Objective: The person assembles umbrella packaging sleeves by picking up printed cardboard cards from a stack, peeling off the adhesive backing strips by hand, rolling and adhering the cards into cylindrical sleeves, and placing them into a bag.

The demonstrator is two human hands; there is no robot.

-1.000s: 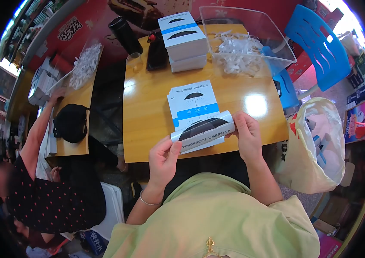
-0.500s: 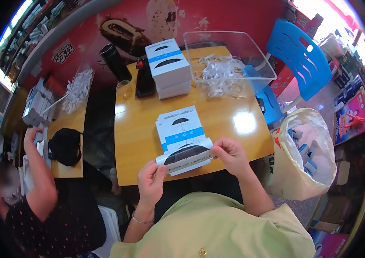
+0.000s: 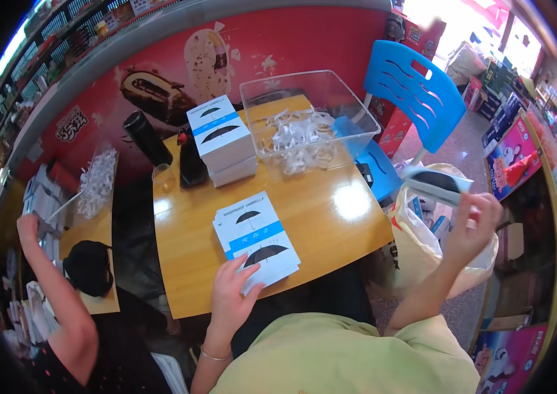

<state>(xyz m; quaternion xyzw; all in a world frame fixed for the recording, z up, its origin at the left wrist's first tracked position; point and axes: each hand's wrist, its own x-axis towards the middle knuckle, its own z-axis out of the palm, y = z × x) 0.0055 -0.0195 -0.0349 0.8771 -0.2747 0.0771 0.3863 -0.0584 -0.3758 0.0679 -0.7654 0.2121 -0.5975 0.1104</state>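
Observation:
My left hand [image 3: 234, 297] rests with its fingers spread on the near-left corner of a stack of printed cards [image 3: 249, 226]. They are white with a blue band, black umbrella pictures and the words "WINDPROOF UMBRELLA". Off to the right, my right hand [image 3: 472, 226] is raised, slightly blurred, with its fingertips at the edge of a bent umbrella-printed card [image 3: 432, 185]. This card is above the mouth of a pale woven bag [image 3: 416, 240], inside which several similar printed pieces lie.
A taller card stack [image 3: 229, 154], a black bottle [image 3: 147, 138] and a clear bin [image 3: 311, 148] with white paper strips stand at the table's back. A blue chair [image 3: 416, 92] is beyond. At left, another person's arm [image 3: 62, 289] reaches over a second table.
My right hand has carried the bent card from the stack rightward to above the bag. The left hand has let go of it and lies on the stack. The view has shifted right.

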